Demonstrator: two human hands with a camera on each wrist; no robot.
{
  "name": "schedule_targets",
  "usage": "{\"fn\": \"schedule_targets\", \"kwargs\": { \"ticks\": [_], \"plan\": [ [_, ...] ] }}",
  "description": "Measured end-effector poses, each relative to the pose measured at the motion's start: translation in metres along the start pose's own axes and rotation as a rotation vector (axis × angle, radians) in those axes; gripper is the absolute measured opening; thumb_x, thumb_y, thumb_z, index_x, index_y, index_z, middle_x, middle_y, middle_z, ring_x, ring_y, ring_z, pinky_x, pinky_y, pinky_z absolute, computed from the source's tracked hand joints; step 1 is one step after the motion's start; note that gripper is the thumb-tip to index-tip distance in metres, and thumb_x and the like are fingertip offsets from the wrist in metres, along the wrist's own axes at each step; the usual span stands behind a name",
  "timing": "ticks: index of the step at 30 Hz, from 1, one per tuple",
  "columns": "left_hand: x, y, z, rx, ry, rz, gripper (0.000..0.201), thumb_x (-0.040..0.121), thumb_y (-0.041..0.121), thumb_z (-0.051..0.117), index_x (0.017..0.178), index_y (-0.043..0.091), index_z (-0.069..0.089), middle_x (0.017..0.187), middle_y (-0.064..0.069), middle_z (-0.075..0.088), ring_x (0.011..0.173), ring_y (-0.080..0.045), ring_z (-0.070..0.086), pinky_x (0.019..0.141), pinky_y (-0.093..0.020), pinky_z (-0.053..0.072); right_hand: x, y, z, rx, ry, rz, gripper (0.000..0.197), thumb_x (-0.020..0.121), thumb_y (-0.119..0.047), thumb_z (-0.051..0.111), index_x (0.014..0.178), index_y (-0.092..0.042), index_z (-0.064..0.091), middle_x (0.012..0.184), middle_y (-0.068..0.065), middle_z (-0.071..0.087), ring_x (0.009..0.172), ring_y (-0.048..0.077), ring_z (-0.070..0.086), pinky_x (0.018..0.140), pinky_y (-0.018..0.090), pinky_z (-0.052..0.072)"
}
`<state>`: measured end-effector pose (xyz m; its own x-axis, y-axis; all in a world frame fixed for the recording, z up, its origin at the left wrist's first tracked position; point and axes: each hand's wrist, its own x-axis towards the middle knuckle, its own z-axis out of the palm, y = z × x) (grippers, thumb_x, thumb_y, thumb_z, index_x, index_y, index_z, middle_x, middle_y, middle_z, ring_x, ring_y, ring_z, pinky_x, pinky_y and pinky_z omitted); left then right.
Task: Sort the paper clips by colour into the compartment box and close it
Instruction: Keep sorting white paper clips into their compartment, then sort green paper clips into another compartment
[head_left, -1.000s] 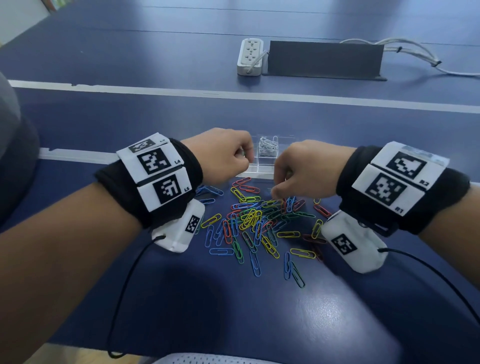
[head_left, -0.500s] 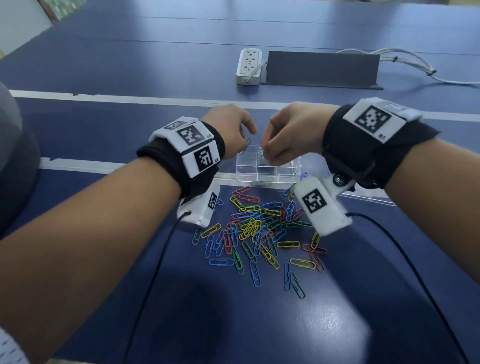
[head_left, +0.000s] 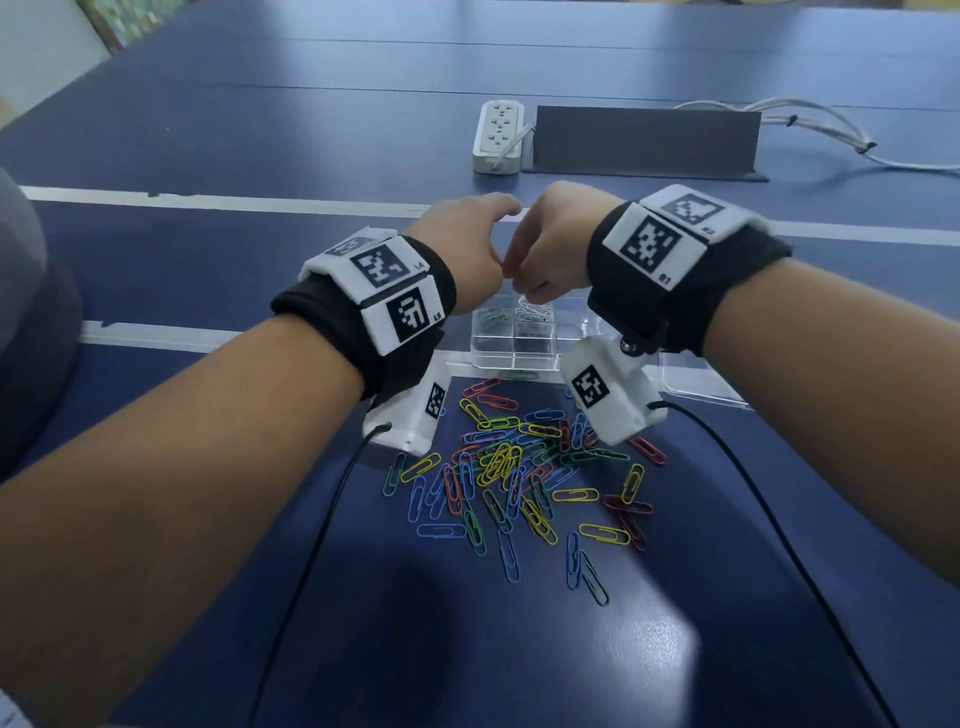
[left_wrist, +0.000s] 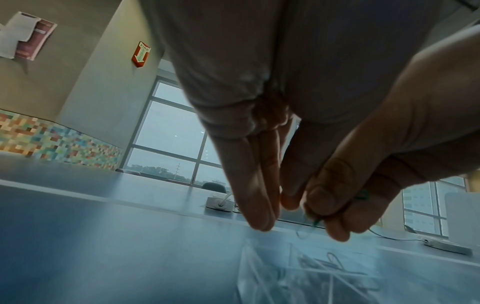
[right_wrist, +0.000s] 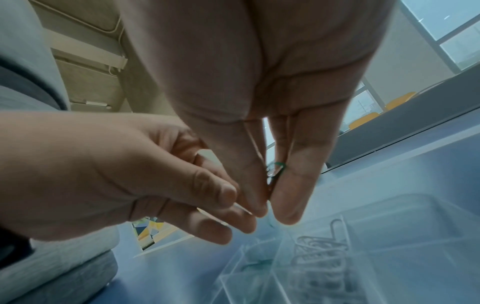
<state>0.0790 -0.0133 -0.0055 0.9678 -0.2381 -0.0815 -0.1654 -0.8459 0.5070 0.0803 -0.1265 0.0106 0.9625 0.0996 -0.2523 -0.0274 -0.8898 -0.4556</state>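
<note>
A clear compartment box (head_left: 537, 358) stands open behind a pile of coloured paper clips (head_left: 519, 467). Its lid (head_left: 696, 387) lies flat to the right. One far compartment holds green clips (head_left: 488, 318), and the one beside it holds silver clips (head_left: 535, 312). Both hands hover just above those compartments with their fingertips touching. My right hand (right_wrist: 270, 207) pinches a green paper clip (right_wrist: 278, 166) between thumb and forefinger. My left hand (head_left: 467, 249) meets it from the left, and its thumb and forefinger (right_wrist: 228, 193) seem to pinch a thin pale clip.
A white power strip (head_left: 498, 135), a dark grey upright plate (head_left: 644, 140) and white cables (head_left: 810, 122) lie at the back of the blue table. Black camera cords (head_left: 311, 545) trail from both wrists toward me, either side of the pile.
Both hands rose from the near edge of the pile, moved back over the box and came together until the fingertips touch. The right hand carried the green clip along.
</note>
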Motion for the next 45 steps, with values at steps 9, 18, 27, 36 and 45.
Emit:
{"fn": "schedule_targets", "kwargs": {
  "ticks": [9,18,27,36,45],
  "plan": [
    [-0.005,-0.021,-0.005,-0.116,0.028,-0.033,0.053,0.086,0.007,0.052,0.134,0.028,0.043,0.096,0.002,0.068,0.077,-0.015,0.06,0.077,-0.029,0.053,0.0,-0.008,0.003,0.053,-0.001,-0.071,0.025,0.079,-0.011,0.068,0.101,-0.021,0.071,0.062,0.0,0.062,0.063,0.018,0.064,0.067,0.023,0.054],
    [-0.018,-0.036,-0.005,-0.073,0.019,-0.011,0.032,0.085,0.015,0.058,0.116,0.022,0.056,0.09,-0.001,0.068,0.066,-0.011,0.055,0.073,-0.026,0.046,-0.004,-0.003,0.008,0.114,0.025,-0.221,0.027,0.08,-0.011,0.06,0.095,-0.031,0.07,0.091,0.002,0.072,0.068,0.014,0.06,0.077,0.028,0.054],
    [-0.045,-0.034,-0.008,0.269,-0.228,0.043,0.01,0.08,0.033,0.067,0.084,0.024,0.07,0.059,0.015,0.054,0.058,0.003,0.048,0.07,-0.021,0.04,-0.054,0.006,0.03,-0.521,-0.113,-0.339,0.02,0.081,-0.017,0.056,0.09,-0.016,0.074,0.079,0.009,0.062,0.081,0.032,0.063,0.072,0.028,0.05],
    [-0.056,-0.027,-0.001,0.365,-0.289,0.086,0.01,0.076,0.031,0.07,0.082,0.024,0.071,0.059,0.012,0.054,0.057,0.0,0.048,0.063,-0.022,0.039,-0.06,0.005,0.045,-0.692,-0.117,-0.314,0.022,0.09,-0.011,0.05,0.107,-0.006,0.063,0.089,0.014,0.055,0.091,0.037,0.061,0.066,0.035,0.042],
    [-0.07,-0.028,0.002,0.357,-0.33,0.067,0.013,0.072,0.032,0.074,0.076,0.02,0.071,0.059,0.01,0.057,0.058,-0.004,0.05,0.064,-0.022,0.042,-0.033,-0.001,0.026,-0.477,0.076,-0.35,0.021,0.081,-0.022,0.058,0.09,-0.008,0.07,0.091,0.015,0.066,0.08,0.031,0.056,0.07,0.028,0.042]
  ]
}}
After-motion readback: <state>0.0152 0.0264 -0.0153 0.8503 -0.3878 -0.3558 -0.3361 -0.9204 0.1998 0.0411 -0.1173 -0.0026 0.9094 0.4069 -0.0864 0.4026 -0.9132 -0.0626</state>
